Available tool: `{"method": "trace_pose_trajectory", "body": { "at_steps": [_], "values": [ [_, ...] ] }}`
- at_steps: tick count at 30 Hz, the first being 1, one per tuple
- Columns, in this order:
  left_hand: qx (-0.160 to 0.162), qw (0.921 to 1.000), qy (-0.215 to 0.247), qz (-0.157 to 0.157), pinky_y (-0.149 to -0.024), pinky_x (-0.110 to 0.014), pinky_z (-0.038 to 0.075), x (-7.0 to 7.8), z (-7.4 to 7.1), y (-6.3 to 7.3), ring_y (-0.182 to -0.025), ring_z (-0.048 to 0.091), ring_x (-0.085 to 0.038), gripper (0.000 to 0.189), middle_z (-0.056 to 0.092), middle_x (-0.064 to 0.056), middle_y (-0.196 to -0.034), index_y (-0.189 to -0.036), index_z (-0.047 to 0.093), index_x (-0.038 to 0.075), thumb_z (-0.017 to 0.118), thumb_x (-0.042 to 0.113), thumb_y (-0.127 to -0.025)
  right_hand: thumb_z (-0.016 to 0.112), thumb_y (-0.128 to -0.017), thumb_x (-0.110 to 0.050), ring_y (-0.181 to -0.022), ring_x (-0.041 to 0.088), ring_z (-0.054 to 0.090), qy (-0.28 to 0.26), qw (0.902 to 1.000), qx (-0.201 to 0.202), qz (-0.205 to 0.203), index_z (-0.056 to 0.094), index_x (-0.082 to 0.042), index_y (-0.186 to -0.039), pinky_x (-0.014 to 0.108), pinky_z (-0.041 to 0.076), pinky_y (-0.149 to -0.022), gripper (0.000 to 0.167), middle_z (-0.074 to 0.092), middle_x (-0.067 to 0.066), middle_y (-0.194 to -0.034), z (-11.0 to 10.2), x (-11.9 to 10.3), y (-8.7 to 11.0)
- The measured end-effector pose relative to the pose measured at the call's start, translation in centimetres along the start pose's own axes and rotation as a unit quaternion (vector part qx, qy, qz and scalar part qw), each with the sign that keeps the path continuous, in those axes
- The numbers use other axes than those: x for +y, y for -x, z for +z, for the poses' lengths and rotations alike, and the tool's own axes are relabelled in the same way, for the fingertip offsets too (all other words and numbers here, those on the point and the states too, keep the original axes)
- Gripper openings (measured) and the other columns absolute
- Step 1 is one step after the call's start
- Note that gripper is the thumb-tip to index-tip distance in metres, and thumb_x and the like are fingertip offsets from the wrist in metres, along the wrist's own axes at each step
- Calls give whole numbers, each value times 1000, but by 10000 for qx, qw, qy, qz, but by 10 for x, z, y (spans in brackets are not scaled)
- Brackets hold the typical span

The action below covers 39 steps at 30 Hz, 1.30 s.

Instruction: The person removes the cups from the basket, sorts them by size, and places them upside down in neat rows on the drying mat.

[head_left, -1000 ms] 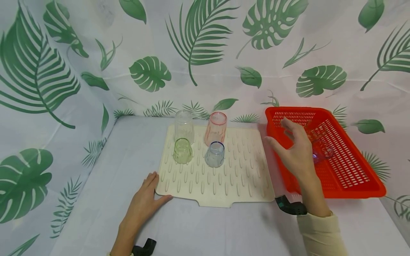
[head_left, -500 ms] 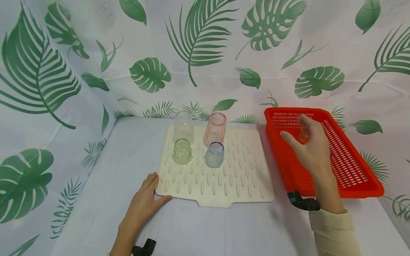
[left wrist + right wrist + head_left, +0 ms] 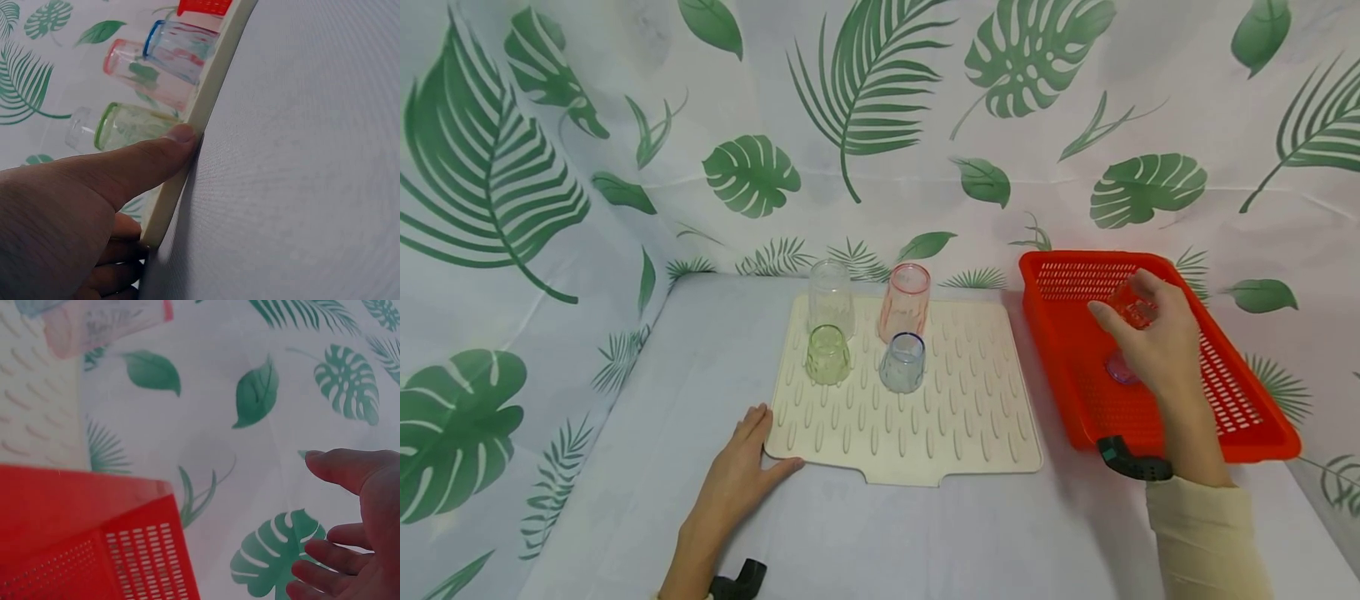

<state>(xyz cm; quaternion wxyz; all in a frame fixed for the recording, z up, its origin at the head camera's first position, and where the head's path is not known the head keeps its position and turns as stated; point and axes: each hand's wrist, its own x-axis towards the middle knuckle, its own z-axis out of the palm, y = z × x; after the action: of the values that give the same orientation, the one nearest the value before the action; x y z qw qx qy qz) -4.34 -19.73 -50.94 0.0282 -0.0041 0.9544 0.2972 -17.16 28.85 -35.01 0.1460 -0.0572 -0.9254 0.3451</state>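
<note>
Four glasses (image 3: 904,365) stand on the mat (image 3: 973,400), left of the basket (image 3: 1054,375).

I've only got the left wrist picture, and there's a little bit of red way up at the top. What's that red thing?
Observer: It's a red basket, with lots of little holes, to the right of the tray in the head view.
Operator: Ooh! And where's the other hand?
Observer: The right hand is over the basket, with its sleeve coming in from the bottom of the head view.
Operator: Is anything in the basket?
Observer: Yes, there's a see-through purple thing down in there, partly hidden by the hand, so I can't tell its whole shape.
</note>
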Motion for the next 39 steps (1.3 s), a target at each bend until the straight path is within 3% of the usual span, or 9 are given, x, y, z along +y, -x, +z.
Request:
{"method": "trace_pose_trajectory", "body": {
  "at_steps": [5,21,30,39],
  "values": [
    [-4,10000,-1,-8,-122,-55,29,0,-1,0,-153,24,-39,97,29,-20,-163,-154,33,-1,76,51,-85,65,-93,-48,-143,42,38,75,9998,-66,172,24,-15,-160,67,41,-109,85,33,13,-163,-2,6,-6],
    [-107,9999,64,-65,-122,-55,28,1,-2,1,-153,22,-38,97,28,-19,-164,-155,33,-1,76,51,-85,57,-96,-53,-144,51,29,241,9966,-512,607,16,-3,-160,73,36,-108,90,26,28,-161,-10,41,-31],
    [-77,9999,68,-12,-122,-56,29,1,-2,0,-153,23,-39,97,28,-21,-163,-154,33,-2,76,50,-85,57,-95,-55,-138,53,30,454,9922,-694,935,10,-4,-161,74,42,-101,95,22,31,-161,-12,57,-38],
    [-89,9999,80,-13,-122,-56,29,1,-3,0,-152,23,-40,96,28,-21,-163,-154,33,-3,76,49,-85,57,-96,-54,-132,54,35,518,9902,-841,989,9,-2,-160,72,45,-98,96,26,34,-158,-10,72,-43]
  ]
}}
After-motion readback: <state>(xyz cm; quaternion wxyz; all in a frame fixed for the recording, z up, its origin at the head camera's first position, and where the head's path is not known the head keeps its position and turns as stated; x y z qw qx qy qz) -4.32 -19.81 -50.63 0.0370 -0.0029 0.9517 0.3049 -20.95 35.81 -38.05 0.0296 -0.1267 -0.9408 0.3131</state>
